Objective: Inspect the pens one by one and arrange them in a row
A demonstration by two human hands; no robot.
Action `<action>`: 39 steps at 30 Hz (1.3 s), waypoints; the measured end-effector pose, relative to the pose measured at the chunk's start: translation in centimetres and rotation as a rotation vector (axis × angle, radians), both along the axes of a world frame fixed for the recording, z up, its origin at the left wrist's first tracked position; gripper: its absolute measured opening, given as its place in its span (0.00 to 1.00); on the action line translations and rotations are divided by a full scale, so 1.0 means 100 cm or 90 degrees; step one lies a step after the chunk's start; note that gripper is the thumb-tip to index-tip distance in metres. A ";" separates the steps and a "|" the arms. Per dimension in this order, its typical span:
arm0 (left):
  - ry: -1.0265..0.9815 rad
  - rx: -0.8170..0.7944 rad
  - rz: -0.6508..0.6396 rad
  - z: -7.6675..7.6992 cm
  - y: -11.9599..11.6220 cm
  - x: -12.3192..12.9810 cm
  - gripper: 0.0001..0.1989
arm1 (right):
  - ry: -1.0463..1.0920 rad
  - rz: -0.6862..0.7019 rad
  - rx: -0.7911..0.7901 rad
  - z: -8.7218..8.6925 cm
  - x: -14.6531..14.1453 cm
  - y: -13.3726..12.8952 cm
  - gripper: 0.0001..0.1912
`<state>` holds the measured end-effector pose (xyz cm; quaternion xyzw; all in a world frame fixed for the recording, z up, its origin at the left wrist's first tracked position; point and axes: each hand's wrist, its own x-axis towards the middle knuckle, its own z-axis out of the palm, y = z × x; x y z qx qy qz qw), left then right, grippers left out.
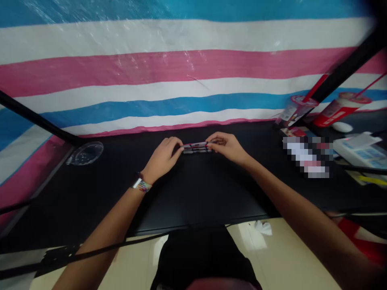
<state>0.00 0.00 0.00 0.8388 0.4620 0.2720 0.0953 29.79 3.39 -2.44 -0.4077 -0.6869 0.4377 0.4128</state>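
Several slim pens (pixel 196 148) lie side by side, lengthwise from left to right, on the black table (pixel 193 189). My left hand (pixel 165 157) has its thumb and fingers closed at the left end of the farthest pen. At that pen's right end, my right hand (pixel 228 147) pinches with thumb and forefinger, the other fingers curled. Between the two hands the pens' pale barrels with dark and reddish parts show; their tips are covered by my fingers. A watch with a colourful band (pixel 141 183) is on my left wrist.
A clear plastic lid (pixel 88 153) lies at the left. On the right stand a clear cup (pixel 294 108) and a red cup with a straw (pixel 338 110), beside a white rounded object (pixel 342 127) and a white box (pixel 363 151). Striped sheeting (pixel 181 68) hangs behind; dark poles flank the table.
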 end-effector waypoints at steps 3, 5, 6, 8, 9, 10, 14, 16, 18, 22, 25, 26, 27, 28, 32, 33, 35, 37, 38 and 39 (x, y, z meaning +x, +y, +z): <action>-0.160 -0.014 0.011 -0.006 0.024 0.006 0.04 | 0.116 -0.046 -0.091 0.000 0.000 0.018 0.19; -0.239 -0.009 0.027 -0.015 0.041 0.012 0.07 | 0.152 -0.065 -0.120 -0.004 -0.001 0.029 0.20; -0.260 -0.013 0.028 -0.020 0.049 0.014 0.07 | 0.159 -0.071 -0.125 -0.007 -0.001 0.034 0.20; -0.273 -0.041 0.021 -0.031 0.062 0.017 0.07 | 0.166 -0.089 -0.124 -0.014 -0.002 0.043 0.20; -0.272 -0.053 0.018 -0.036 0.066 0.018 0.07 | 0.172 -0.102 -0.122 -0.018 -0.002 0.046 0.20; -0.270 -0.050 0.019 -0.040 0.069 0.018 0.08 | 0.181 -0.114 -0.122 -0.022 -0.003 0.049 0.20; -0.183 0.038 0.007 -0.048 0.068 0.018 0.09 | 0.215 -0.118 -0.125 -0.034 -0.006 0.052 0.20; -0.145 0.058 0.010 -0.046 0.064 0.017 0.10 | 0.218 -0.110 -0.111 -0.038 -0.007 0.051 0.19; -0.122 0.054 0.022 -0.044 0.061 0.015 0.16 | 0.213 -0.107 -0.091 -0.039 -0.008 0.050 0.18; -0.179 0.014 0.029 -0.045 0.061 0.013 0.20 | 0.214 -0.098 -0.080 -0.041 -0.008 0.048 0.17; -0.267 -0.021 0.048 -0.048 0.063 0.012 0.04 | 0.223 -0.106 -0.085 -0.042 -0.007 0.048 0.16; -0.291 -0.025 0.057 -0.049 0.064 0.012 0.05 | 0.230 -0.108 -0.087 -0.042 -0.006 0.048 0.16; -0.310 -0.030 0.063 -0.050 0.065 0.011 0.07 | 0.239 -0.105 -0.089 -0.042 -0.006 0.048 0.16; -0.322 -0.040 0.064 -0.050 0.065 0.011 0.04 | 0.249 -0.100 -0.091 -0.042 -0.005 0.048 0.15; -0.361 -0.107 0.053 -0.050 0.066 0.008 0.12 | 0.265 -0.088 -0.100 -0.042 -0.005 0.047 0.14; -0.372 -0.108 0.048 -0.050 0.066 0.008 0.09 | 0.263 -0.089 -0.103 -0.041 -0.005 0.047 0.14; -0.380 -0.100 0.044 -0.050 0.066 0.008 0.08 | 0.256 -0.095 -0.110 -0.041 -0.005 0.046 0.15; -0.367 -0.110 0.048 -0.051 0.067 0.008 0.09 | 0.248 -0.101 -0.114 -0.041 -0.006 0.046 0.16; -0.368 -0.118 0.052 -0.051 0.067 0.008 0.13 | 0.246 -0.103 -0.115 -0.041 -0.006 0.046 0.17; -0.375 -0.123 0.054 -0.052 0.068 0.008 0.13 | 0.247 -0.103 -0.116 -0.041 -0.006 0.046 0.18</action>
